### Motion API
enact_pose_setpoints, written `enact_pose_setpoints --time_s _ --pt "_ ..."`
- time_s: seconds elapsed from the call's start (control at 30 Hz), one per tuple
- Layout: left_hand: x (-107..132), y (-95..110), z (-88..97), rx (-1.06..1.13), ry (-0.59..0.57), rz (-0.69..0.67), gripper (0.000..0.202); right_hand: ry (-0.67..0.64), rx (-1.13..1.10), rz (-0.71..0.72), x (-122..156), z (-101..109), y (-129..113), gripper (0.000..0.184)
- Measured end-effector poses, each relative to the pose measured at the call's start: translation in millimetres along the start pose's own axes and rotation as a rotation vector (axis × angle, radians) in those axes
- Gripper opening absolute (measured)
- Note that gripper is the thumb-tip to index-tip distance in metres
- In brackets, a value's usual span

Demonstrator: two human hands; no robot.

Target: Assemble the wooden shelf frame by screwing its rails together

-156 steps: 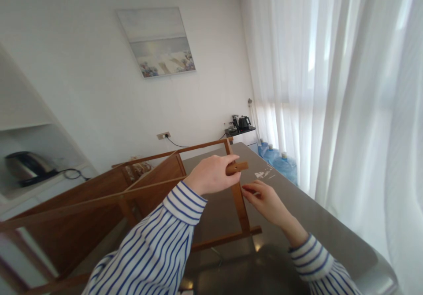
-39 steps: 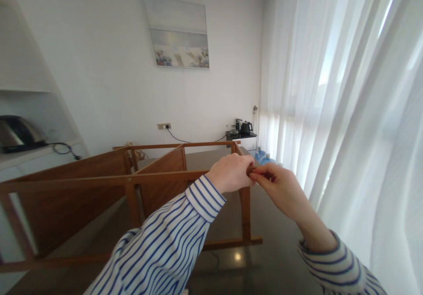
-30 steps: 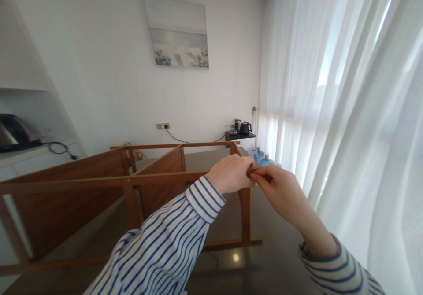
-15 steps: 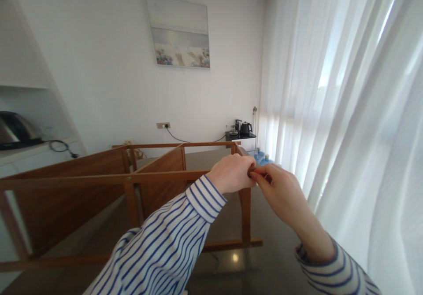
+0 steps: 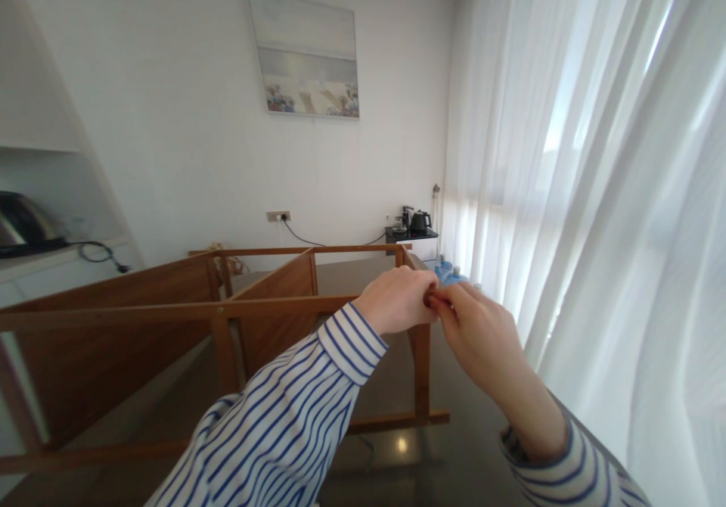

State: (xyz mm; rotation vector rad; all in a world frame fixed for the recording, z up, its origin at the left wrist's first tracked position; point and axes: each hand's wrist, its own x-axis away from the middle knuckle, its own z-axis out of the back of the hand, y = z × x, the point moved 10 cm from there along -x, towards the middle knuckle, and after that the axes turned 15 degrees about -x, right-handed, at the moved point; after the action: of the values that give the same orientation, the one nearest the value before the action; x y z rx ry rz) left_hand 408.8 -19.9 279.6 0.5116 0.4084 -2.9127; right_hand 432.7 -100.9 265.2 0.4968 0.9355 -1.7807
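Note:
A brown wooden shelf frame (image 5: 283, 306) lies on its side, with its rails running left to right and flat wooden boards set between them. My left hand (image 5: 397, 297) is closed around the right end of the nearer upper rail. At that rail's tip, my right hand (image 5: 479, 325) has its thumb and fingers pinched together, touching the wood close to my left fingers. Whatever small piece may be between the right fingertips is hidden. Both hands are close together, and striped sleeves cover the forearms.
The frame rests on a dark, shiny surface (image 5: 397, 469). White curtains (image 5: 595, 151) hang along the right. A small cabinet (image 5: 423, 246) with a black kettle (image 5: 420, 221) stands at the back, near blue bottles (image 5: 448, 271). Another kettle (image 5: 26, 223) sits on the left counter.
My right hand has turned slightly at the wrist, its fingers still pinched at the rail's end. My left hand and the shelf frame hold nearly the same place.

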Motion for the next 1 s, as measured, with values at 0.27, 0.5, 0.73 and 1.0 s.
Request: enact_pose_setpoints --time_s 0.27,0.5,0.73,1.0 --pt "-0.4 2.1 -0.4 -0.005 -0.017 -0.018 0.017 0.007 -0.137 -0.075 -4.1 -3.5 16.7 0.016" --pt "-1.5 1.6 -2.1 0.004 -0.023 -0.01 0.019 -0.066 -0.256 -0.025 -2.8 -4.6 15.3 0.019" --pt "-2.3 -0.1 -6.2 0.023 -0.046 -0.004 0.022 -0.034 -0.204 -0.021 2.3 -2.4 16.7 0.022" --pt "-3.2 -0.3 -6.1 0.063 -0.047 -0.016 0.03 -0.005 -0.257 -0.062 0.8 -2.1 25.0 0.018"
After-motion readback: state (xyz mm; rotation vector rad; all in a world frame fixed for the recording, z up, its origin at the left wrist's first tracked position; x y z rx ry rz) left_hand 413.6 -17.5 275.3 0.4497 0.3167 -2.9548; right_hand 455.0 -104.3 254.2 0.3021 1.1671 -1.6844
